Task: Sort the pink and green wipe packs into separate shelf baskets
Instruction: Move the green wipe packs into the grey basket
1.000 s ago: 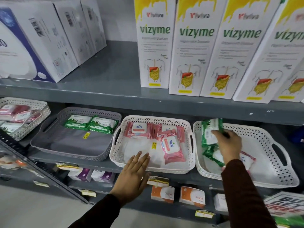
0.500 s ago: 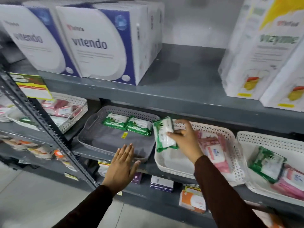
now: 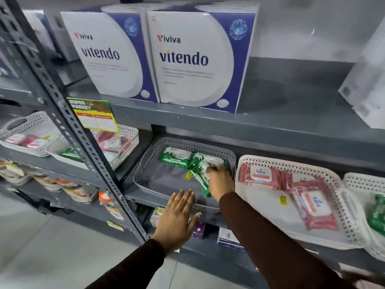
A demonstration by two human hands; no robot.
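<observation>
The left hand (image 3: 177, 217) lies flat and released, fingers spread, resting against the front rim of the grey basket (image 3: 145, 174) and holding nothing. Further left, past the slotted upright (image 3: 83, 142), two white baskets (image 3: 125, 151) hold a mix of pink and green packs not yet sorted.

Inside the grey basket, two green wipe packs (image 3: 177, 156) lie against the back wall. The right hand (image 3: 220, 180) reaches in beside them, grasping a third green pack (image 3: 200, 174) by its upper end, the pack tilted with its lower corner near the basket's front rim. It looks about to be laid down.

To the right, touching the grey basket, a white basket (image 3: 260, 205) holds only pink wipe packs (image 3: 312, 203), and at the far edge another basket shows a green pack (image 3: 377, 213) waiting.

These packs look soft and light, a pliable film pouch that bends under the fingers and is probably a little slippery. The stiff label flap on the face is the firmest part; pinching across a short end or edge, as here, should hold well without crushing.
</observation>
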